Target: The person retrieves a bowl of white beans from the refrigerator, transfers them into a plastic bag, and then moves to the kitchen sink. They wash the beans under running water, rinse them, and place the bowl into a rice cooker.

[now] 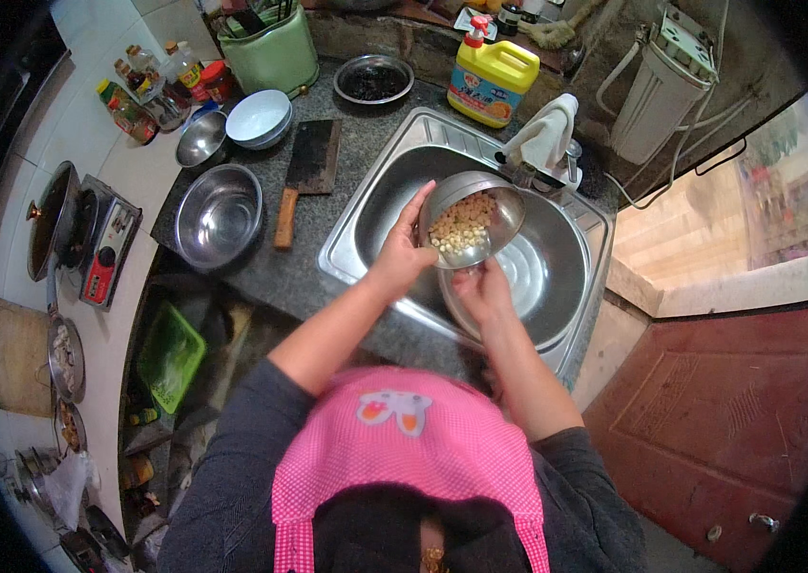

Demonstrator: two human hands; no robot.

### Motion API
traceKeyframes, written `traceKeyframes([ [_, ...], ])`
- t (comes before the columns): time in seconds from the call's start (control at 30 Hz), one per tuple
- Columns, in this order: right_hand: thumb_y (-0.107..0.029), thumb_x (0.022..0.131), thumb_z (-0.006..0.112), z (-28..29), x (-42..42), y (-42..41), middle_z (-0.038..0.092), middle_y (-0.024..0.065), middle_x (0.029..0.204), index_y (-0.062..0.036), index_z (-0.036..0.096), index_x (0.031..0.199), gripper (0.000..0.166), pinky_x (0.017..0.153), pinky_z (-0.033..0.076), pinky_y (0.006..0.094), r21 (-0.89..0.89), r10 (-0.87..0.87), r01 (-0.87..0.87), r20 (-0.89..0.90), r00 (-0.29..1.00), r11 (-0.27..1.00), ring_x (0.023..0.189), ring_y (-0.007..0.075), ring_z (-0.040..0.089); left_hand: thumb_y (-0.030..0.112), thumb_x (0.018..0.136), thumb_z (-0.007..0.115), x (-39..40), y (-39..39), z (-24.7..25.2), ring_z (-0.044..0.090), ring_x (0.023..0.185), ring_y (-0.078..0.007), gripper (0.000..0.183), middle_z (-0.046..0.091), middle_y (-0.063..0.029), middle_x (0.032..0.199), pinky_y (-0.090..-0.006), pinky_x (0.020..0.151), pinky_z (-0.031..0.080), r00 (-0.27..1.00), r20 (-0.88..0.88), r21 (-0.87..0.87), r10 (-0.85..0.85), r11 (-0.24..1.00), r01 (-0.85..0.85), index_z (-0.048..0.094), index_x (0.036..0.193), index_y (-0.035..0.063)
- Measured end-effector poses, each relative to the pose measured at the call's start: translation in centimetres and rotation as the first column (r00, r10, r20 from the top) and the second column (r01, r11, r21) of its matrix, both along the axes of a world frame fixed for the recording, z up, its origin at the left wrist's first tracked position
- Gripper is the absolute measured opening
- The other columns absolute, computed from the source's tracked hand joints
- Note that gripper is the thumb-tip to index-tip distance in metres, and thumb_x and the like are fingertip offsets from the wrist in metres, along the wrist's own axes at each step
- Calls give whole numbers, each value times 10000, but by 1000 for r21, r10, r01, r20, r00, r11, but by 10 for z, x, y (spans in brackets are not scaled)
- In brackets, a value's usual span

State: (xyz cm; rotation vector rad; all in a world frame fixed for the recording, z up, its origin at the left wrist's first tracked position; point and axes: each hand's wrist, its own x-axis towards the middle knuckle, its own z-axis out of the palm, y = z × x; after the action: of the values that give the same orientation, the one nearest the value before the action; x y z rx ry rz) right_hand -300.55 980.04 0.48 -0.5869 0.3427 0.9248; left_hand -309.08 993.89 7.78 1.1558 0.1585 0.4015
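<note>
Over the stainless steel sink, a metal bowl is tilted, its inside facing me. Small pale and tan pieces, perhaps beans or nuts, lie along its lower side. My left hand grips the bowl's left side, thumb at the lower rim. Beneath it, my right hand is at the bowl's lower edge, its fingers partly hidden. A larger metal basin sits in the sink, below and right of the bowl. A white cloth hangs over the faucet.
Left of the sink lie a cleaver and a metal basin. White bowls, a metal bowl of dark food and a yellow detergent jug stand farther back. A wall-mounted filter housing is at the upper right.
</note>
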Motion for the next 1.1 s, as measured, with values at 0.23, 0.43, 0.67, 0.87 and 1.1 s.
traceKeyframes([
  [0.23,-221,940,377,5,3,9,565,47,957,-82,495,1112,251,521,406,249,-26,-7,7,-34,999,1000,695,143,502,-169,593,482,-1,7,5,356,1259,-193,909,359,-67,1373,-305,1045,290,999,21,74,35,997,-36,268,1416,152],
  [0.43,-259,947,399,11,0,13,526,39,843,-70,497,1054,239,526,406,252,-52,17,-18,-19,1000,998,663,146,478,-166,531,440,-2,11,15,275,1313,-207,948,289,-81,1409,-301,1083,205,999,32,-10,4,1000,-3,250,1417,113],
  [0.67,-259,946,403,17,-1,22,524,39,840,-75,496,1056,233,527,410,260,-37,30,-31,-19,999,999,654,145,474,-185,583,466,-2,13,16,363,1253,-181,910,371,-56,1364,-302,1042,295,998,28,62,56,996,-58,278,1410,142],
  [0.87,-241,944,413,12,6,24,525,34,821,-71,506,1033,213,521,423,251,-6,48,-48,-18,999,999,639,146,488,-176,594,473,-2,15,11,398,1226,-191,905,364,-55,1366,-303,1019,328,997,19,80,78,994,-79,269,1412,153],
  [1.1,-187,946,406,2,38,-2,498,51,757,-38,495,900,179,538,440,235,-136,-185,195,87,979,971,643,151,497,-147,614,412,1,14,-5,463,1168,-260,893,402,-93,1312,-387,833,493,984,-165,-388,66,913,-126,206,1415,188],
])
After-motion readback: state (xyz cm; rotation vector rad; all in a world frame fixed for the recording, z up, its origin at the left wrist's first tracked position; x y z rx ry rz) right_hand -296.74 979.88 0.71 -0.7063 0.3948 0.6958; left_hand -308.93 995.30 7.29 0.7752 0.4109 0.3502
